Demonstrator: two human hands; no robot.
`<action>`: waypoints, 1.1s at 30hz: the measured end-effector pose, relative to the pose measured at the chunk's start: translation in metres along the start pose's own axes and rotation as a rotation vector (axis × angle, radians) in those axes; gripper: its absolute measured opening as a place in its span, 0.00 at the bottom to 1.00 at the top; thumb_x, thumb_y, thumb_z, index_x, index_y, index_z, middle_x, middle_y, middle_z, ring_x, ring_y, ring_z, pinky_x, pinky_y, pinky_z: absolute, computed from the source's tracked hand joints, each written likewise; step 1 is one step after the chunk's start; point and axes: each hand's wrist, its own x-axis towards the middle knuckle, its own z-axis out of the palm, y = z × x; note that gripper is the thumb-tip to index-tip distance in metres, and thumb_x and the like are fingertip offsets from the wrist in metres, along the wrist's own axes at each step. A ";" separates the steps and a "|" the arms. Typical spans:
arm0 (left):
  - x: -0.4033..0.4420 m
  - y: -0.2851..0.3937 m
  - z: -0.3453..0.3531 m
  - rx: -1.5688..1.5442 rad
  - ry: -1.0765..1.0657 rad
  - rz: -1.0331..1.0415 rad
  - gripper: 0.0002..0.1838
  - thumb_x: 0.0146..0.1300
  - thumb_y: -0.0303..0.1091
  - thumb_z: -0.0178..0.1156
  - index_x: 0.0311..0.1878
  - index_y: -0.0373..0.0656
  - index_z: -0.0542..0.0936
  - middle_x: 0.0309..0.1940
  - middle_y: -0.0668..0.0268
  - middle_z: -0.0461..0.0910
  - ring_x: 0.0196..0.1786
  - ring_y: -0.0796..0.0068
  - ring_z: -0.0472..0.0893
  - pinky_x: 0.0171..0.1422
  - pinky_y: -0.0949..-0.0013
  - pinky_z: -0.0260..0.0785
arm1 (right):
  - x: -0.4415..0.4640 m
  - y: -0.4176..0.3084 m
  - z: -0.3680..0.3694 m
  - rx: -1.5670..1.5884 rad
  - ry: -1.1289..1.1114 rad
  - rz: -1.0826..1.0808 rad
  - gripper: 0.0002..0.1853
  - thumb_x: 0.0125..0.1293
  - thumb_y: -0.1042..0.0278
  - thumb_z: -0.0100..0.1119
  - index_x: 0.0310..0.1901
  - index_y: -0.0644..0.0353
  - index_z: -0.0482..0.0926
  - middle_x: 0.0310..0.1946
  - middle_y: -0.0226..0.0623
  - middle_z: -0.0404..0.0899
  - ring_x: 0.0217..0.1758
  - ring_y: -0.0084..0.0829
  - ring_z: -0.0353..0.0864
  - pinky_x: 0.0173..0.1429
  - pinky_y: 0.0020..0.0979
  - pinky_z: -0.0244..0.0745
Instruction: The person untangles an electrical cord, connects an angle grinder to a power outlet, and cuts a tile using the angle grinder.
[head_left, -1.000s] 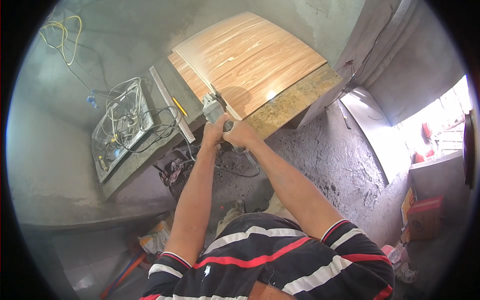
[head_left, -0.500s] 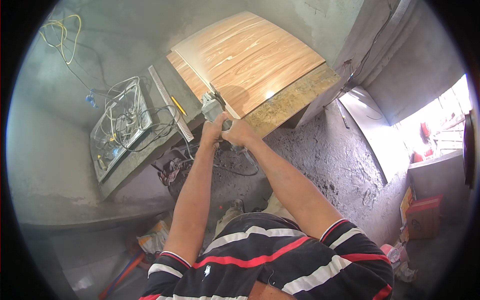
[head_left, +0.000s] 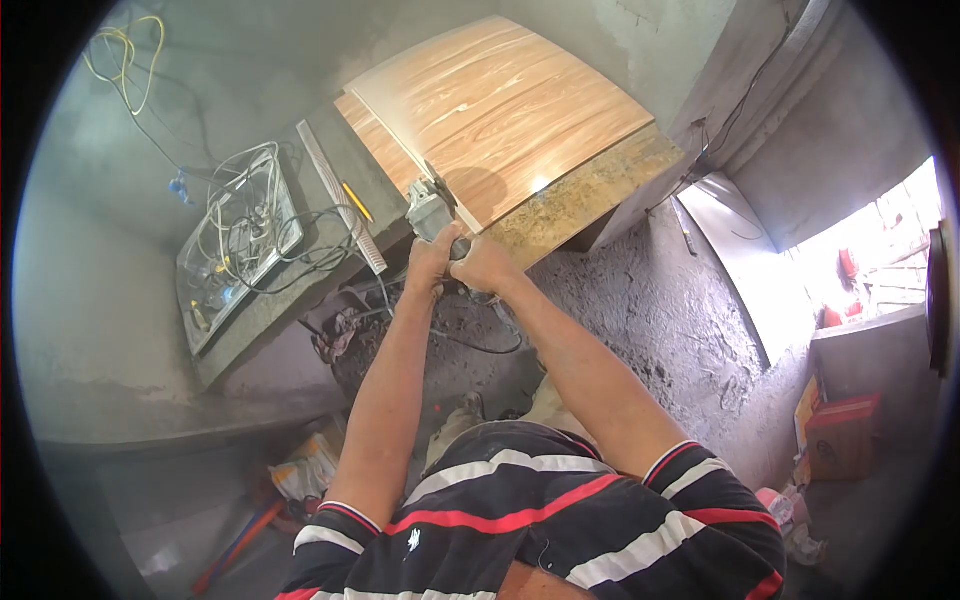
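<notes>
My left hand and my right hand are side by side, both wrapped round the body of a grey angle grinder. Its blade stands at the near left part of a glossy wood-grain tile. A straight cut line runs from the blade toward the tile's far left corner, with pale dust over it. Beneath the tile, a yellowish speckled board shows along the near right side. From the grinder's rear, a dark cord loops below my hands.
Left of the tile, a yellow pencil and a ribbed metal strip lie on the grey ledge. Beyond them sits a tray of tangled cables. Rough, rubble-strewn floor lies below. A red-topped carton stands at right.
The grinder and both hands have shifted only slightly in view, with the blade still at the cut line. The whole view has moved a little, and haze at the left looks thicker.
</notes>
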 end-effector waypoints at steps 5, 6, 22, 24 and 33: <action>-0.002 0.001 0.000 0.018 0.001 -0.015 0.22 0.60 0.45 0.72 0.43 0.31 0.86 0.34 0.61 0.86 0.31 0.73 0.84 0.35 0.67 0.74 | 0.002 0.006 0.007 0.035 0.045 -0.025 0.36 0.53 0.47 0.70 0.57 0.69 0.82 0.45 0.67 0.86 0.52 0.60 0.87 0.57 0.47 0.81; -0.003 0.001 0.000 0.039 0.009 -0.025 0.22 0.61 0.45 0.72 0.43 0.31 0.86 0.34 0.61 0.86 0.31 0.73 0.84 0.35 0.67 0.74 | 0.002 0.008 0.008 0.035 0.045 -0.025 0.36 0.53 0.47 0.70 0.57 0.69 0.82 0.45 0.67 0.86 0.52 0.60 0.87 0.57 0.47 0.81; -0.009 0.003 0.004 -0.017 -0.015 -0.053 0.23 0.60 0.44 0.73 0.47 0.31 0.85 0.36 0.61 0.86 0.31 0.72 0.84 0.34 0.66 0.74 | -0.003 0.004 -0.001 0.039 -0.005 0.009 0.33 0.52 0.49 0.70 0.49 0.75 0.84 0.47 0.67 0.85 0.54 0.59 0.87 0.58 0.47 0.81; -0.005 -0.001 0.003 -0.004 -0.002 -0.047 0.24 0.60 0.45 0.72 0.47 0.31 0.85 0.36 0.60 0.86 0.31 0.72 0.84 0.34 0.66 0.74 | -0.005 0.002 -0.003 0.035 -0.020 0.019 0.32 0.52 0.52 0.69 0.51 0.75 0.84 0.49 0.68 0.85 0.56 0.59 0.86 0.60 0.46 0.80; -0.018 -0.002 0.007 0.014 -0.009 -0.016 0.23 0.62 0.44 0.72 0.47 0.31 0.85 0.37 0.61 0.86 0.32 0.74 0.83 0.34 0.67 0.74 | -0.006 0.021 0.009 0.051 0.079 -0.057 0.31 0.53 0.49 0.71 0.45 0.74 0.85 0.42 0.66 0.86 0.50 0.60 0.88 0.55 0.48 0.81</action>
